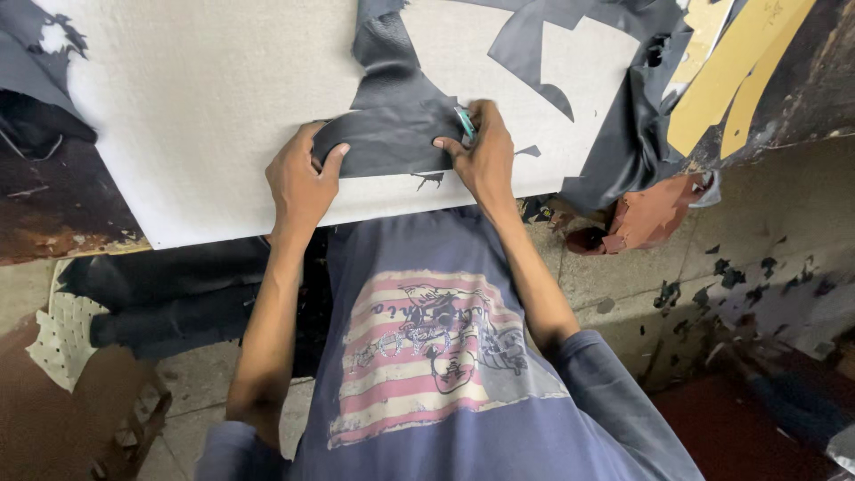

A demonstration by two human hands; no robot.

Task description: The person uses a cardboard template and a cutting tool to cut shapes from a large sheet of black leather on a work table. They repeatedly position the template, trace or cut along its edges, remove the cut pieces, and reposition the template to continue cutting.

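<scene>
View from the head camera, looking down at a white cutting board (205, 107) that lies on a worn, stained bench (53, 209). A piece of dark leather (392, 134) lies on the board near its front edge, between the two hands. The left hand (301, 183) lies flat on the left end of the leather, fingers spread and thumb pressing the surface; its grip is released, pinning the piece rather than closing round it. The right hand (485, 156) rests on the right end of the leather, its grip clenched on a small cutting tool with a teal handle (465, 122), the tip lying against the leather's edge; the blade itself is too small to make out. Further strips and offcuts of dark leather (534, 40) lie across the upper part of the board and hang over its right edge. Tan card patterns (730, 80) lie at the upper right corner of the bench, and a crumpled scrap of brown leather (655, 214) hangs just below them. Small dark scraps (739, 276) are scattered over the concrete floor (623, 294) at right. The person wears a blue shirt (445, 383) with a striped print.
</scene>
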